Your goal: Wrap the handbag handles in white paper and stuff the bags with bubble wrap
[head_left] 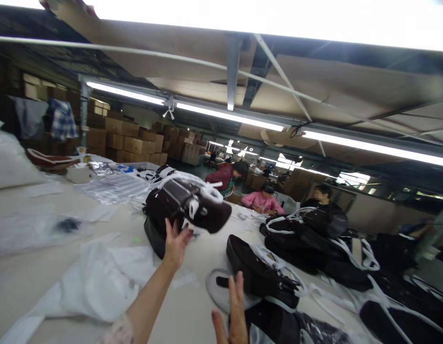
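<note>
Left hand (pixel 176 243): reached up and forward over the counter (pixel 187 310), its fingers spread across the lower front of the upright bag (pixel 167 205); whether the fingertips touched the fabric could not be told.
Left grip: released, not closed around anything.
Right hand (pixel 235 310): was raised at the bottom edge of the view, fingers pointing up and thumb apart, just beside the 2nd bag (pixel 259 267).
Right grip: released, with nothing in it.
Upright bag: stood out black beyond the left hand, its top leaning to the right, white-wrapped straps across it; whether its base rested on the counter could not be told.
2nd bag: lay on its side on the counter, to the right of the upright bag and apart from it, with white wrapping on its straps.
Bag pile (pixel 314 239): black, with white straps, spread along the right side.
White wrap (pixel 102 282): lay crumpled on the counter, left of the left forearm.
Clear sleeves (pixel 113 188): lay flat on the counter behind the white wrap.
People: 3 showed clearly beyond the counter, in a red top (pixel 221 177), a pink top (pixel 264 203) and a dark top (pixel 316 203).
Cartons (pixel 131 143): were stacked at the back left.
</note>
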`<state>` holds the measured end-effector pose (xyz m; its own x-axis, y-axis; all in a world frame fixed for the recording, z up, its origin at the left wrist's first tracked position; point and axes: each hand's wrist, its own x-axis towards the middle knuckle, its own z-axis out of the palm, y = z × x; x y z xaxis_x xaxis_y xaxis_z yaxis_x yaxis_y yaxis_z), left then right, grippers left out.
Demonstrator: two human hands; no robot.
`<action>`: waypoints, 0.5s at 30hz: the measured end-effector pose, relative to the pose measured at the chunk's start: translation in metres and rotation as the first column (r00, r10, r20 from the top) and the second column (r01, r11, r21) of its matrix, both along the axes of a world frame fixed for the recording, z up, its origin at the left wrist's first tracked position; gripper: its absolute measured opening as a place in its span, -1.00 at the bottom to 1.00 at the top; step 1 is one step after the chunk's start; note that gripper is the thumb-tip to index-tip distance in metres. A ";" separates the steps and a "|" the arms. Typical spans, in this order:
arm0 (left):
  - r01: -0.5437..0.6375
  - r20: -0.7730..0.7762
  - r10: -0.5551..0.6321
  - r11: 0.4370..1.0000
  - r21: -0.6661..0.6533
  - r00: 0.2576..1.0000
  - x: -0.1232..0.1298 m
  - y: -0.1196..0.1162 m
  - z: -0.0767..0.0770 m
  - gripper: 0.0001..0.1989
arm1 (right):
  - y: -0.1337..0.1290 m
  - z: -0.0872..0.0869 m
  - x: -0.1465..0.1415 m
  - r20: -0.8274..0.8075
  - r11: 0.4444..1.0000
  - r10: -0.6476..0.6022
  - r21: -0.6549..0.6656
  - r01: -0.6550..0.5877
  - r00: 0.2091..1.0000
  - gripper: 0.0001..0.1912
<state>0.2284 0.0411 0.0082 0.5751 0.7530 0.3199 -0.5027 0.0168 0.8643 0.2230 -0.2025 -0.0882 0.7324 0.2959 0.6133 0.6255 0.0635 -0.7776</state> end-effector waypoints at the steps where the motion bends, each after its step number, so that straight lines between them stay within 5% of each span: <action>1: 0.007 -0.028 -0.008 0.999 -0.044 1.000 0.007 0.001 0.009 -0.27 | 0.005 -0.008 -0.014 0.007 1.000 0.002 0.003 -0.002 1.000 -0.45; 4: 0.163 -0.147 -0.177 0.981 -0.104 0.973 0.016 -0.016 0.018 -0.44 | 0.007 -0.032 -0.038 -0.023 0.998 0.039 -0.057 -0.040 0.999 -0.62; 7: 0.443 -0.287 -0.466 0.885 -0.146 0.837 -0.005 -0.066 -0.006 -0.61 | -0.011 -0.047 -0.034 -0.145 0.985 -0.022 -0.174 -0.003 0.989 -0.73; 9: 0.646 -0.421 -0.650 0.743 -0.175 0.633 -0.031 -0.106 -0.028 -0.66 | -0.025 -0.056 -0.028 -0.232 0.968 -0.011 -0.244 -0.048 0.973 -0.77; 12: 0.859 -0.552 -0.755 0.496 -0.130 0.353 -0.069 -0.158 -0.056 -0.73 | -0.036 -0.075 -0.030 -0.301 0.977 -0.031 -0.211 -0.035 0.953 -0.74; 15: 0.958 -0.553 -0.810 0.279 -0.069 0.196 -0.093 -0.198 -0.076 -0.60 | -0.041 -0.093 -0.046 -0.340 0.980 -0.146 -0.181 0.087 0.929 -0.72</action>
<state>0.1349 -0.1573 -0.0683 0.9011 -0.4207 -0.1048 0.0994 -0.0348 0.9944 0.1768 -0.2434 -0.1815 0.9266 0.2684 0.2632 0.3072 -0.1370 -0.9417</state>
